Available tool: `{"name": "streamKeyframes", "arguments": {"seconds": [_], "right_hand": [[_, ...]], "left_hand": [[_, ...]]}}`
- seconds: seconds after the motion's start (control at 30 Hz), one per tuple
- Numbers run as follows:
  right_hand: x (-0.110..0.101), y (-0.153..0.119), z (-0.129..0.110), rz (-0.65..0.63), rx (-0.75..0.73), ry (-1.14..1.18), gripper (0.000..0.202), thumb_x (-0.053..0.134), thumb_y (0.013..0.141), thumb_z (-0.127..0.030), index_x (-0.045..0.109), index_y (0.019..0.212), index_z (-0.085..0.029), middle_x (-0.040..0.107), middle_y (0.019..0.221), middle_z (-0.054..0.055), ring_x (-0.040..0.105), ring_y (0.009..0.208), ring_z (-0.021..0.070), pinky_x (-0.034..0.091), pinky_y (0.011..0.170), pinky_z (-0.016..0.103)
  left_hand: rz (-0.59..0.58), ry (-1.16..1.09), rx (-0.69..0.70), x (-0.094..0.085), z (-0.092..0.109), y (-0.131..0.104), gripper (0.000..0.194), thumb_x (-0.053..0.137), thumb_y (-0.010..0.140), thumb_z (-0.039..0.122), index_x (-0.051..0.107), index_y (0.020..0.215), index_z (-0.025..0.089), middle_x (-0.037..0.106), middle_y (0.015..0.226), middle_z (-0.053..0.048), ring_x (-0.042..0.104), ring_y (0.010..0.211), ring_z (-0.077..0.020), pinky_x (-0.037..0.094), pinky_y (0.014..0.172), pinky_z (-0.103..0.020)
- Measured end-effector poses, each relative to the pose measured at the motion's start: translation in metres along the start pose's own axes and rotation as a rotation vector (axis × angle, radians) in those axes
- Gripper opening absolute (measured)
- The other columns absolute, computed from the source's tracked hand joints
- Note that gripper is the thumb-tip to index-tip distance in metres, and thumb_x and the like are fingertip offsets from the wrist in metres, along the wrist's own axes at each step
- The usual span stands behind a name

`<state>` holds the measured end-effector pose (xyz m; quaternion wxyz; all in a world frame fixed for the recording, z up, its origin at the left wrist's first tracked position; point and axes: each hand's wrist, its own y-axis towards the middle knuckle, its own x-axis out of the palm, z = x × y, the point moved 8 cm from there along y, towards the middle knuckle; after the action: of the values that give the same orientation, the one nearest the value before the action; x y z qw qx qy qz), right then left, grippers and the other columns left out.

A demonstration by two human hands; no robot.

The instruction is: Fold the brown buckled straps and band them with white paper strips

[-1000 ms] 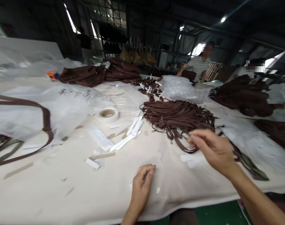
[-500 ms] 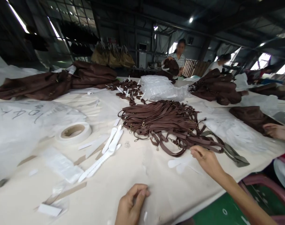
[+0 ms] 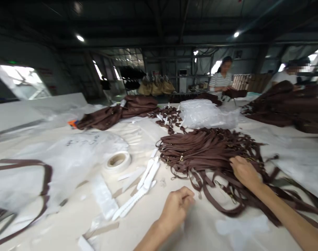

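A large heap of brown straps [image 3: 195, 146] with brass-coloured clips lies across the middle of the table. On the right part of this heap rests my right hand [image 3: 244, 170], its fingers curled down onto a strap and partly hidden. My left hand [image 3: 178, 202] hovers over the bare tabletop in front of the heap, thumb and fingers drawn together. Motion blurs it a little, and whatever it may hold cannot be made out. Close to the left hand lie white notched plastic strips [image 3: 140, 195].
A roll of white tape [image 3: 126, 162] and a clear plastic sheet [image 3: 77, 153] lie left. Small brown pieces [image 3: 170, 115], a bundle of clear bags [image 3: 206, 113] and brown bags [image 3: 138, 106] are at the back. A person [image 3: 221, 82] stands across the table.
The view has swung left. My right hand has moved from the heap's near edge onto the straps. My left hand has moved forward, closer to the heap.
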<state>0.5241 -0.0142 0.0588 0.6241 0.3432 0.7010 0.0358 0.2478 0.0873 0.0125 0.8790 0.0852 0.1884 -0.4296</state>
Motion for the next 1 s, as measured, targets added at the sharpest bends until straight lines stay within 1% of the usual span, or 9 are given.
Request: {"name": "streamKeyframes", "arguments": {"seconds": [0.07,0.17,0.3,0.4,0.57,0.67,0.73,0.83,1.0], "right_hand": [[0.000,0.010,0.001,0.115,-0.138,-0.026,0.031,0.037,0.098,-0.027,0.062,0.081,-0.019,0.065,0.074,0.010,0.064,0.072,0.0232,0.053,0.070,0.038],[-0.016,0.017,-0.011,0.349,-0.392,-0.074,0.029,0.036,0.094,-0.027,0.064,0.094,-0.021,0.070,0.081,0.012,0.067,0.075,0.0266,0.053,0.073,0.041],[-0.058,0.024,-0.059,0.416,-0.663,-0.027,0.031,0.038,0.094,-0.023,0.066,0.107,-0.027,0.073,0.092,0.010,0.069,0.080,0.0263,0.051,0.073,0.040],[-0.104,0.041,-0.100,0.449,-0.729,-0.031,0.033,0.037,0.095,-0.023,0.068,0.106,-0.029,0.072,0.087,0.009,0.068,0.075,0.0260,0.049,0.068,0.040],[-0.211,0.091,-0.129,0.641,-0.453,-0.152,0.038,0.032,0.098,-0.033,0.064,0.116,-0.022,0.072,0.098,0.016,0.068,0.081,0.0288,0.047,0.067,0.041],[-0.262,0.111,-0.118,0.654,-0.170,0.004,0.035,0.040,0.092,-0.042,0.064,0.112,-0.025,0.072,0.101,0.016,0.069,0.086,0.0283,0.049,0.070,0.039],[-0.262,0.118,-0.112,0.467,-0.110,0.132,0.036,0.049,0.085,-0.055,0.065,0.104,-0.029,0.073,0.090,0.011,0.069,0.075,0.0268,0.049,0.064,0.038],[-0.224,0.106,-0.124,0.127,-0.213,0.315,0.047,0.066,0.069,-0.064,0.067,0.099,-0.029,0.074,0.083,0.007,0.067,0.066,0.0251,0.049,0.057,0.035],[-0.167,0.061,-0.179,-0.132,-0.297,0.613,0.037,0.067,0.076,-0.052,0.066,0.097,-0.022,0.072,0.081,0.004,0.066,0.069,0.0221,0.051,0.058,0.030]], "left_hand": [[0.061,0.059,0.077,0.002,0.014,0.023,0.021,0.052,0.084,0.021,0.068,0.097,0.020,0.076,0.096,-0.005,0.068,0.093,-0.0222,0.054,0.085,-0.035],[0.186,0.180,0.231,0.002,0.054,0.055,0.045,0.059,0.080,0.020,0.061,0.125,0.019,0.066,0.126,-0.012,0.059,0.117,-0.0296,0.045,0.106,-0.047],[0.179,0.235,0.424,0.013,0.126,0.082,0.072,0.065,0.081,0.027,0.040,0.147,0.015,0.047,0.147,-0.018,0.045,0.135,-0.0345,0.036,0.116,-0.051],[0.241,0.260,0.484,0.000,0.167,0.092,0.049,0.056,0.089,0.026,0.050,0.136,0.013,0.060,0.129,-0.019,0.056,0.121,-0.0321,0.044,0.107,-0.049],[0.449,0.229,0.564,-0.076,0.225,0.092,0.021,0.040,0.096,0.019,0.057,0.109,0.019,0.064,0.093,-0.006,0.061,0.089,-0.0200,0.050,0.086,-0.034],[0.340,0.109,0.575,-0.120,0.255,0.076,0.014,0.047,0.095,0.023,0.055,0.106,0.019,0.056,0.073,0.003,0.054,0.067,-0.0125,0.046,0.069,-0.025],[0.038,0.015,0.524,-0.124,0.265,0.055,0.016,0.050,0.096,0.033,0.056,0.097,0.018,0.049,0.063,0.007,0.044,0.052,-0.0084,0.037,0.054,-0.020],[-0.356,-0.145,0.354,-0.112,0.256,0.002,0.033,0.053,0.095,0.047,0.061,0.090,0.015,0.044,0.055,0.008,0.036,0.041,-0.0058,0.027,0.044,-0.020],[-0.535,-0.453,0.202,-0.086,0.239,-0.061,0.038,0.059,0.092,0.050,0.066,0.090,0.013,0.050,0.052,0.005,0.043,0.043,-0.0059,0.032,0.046,-0.020]]}}
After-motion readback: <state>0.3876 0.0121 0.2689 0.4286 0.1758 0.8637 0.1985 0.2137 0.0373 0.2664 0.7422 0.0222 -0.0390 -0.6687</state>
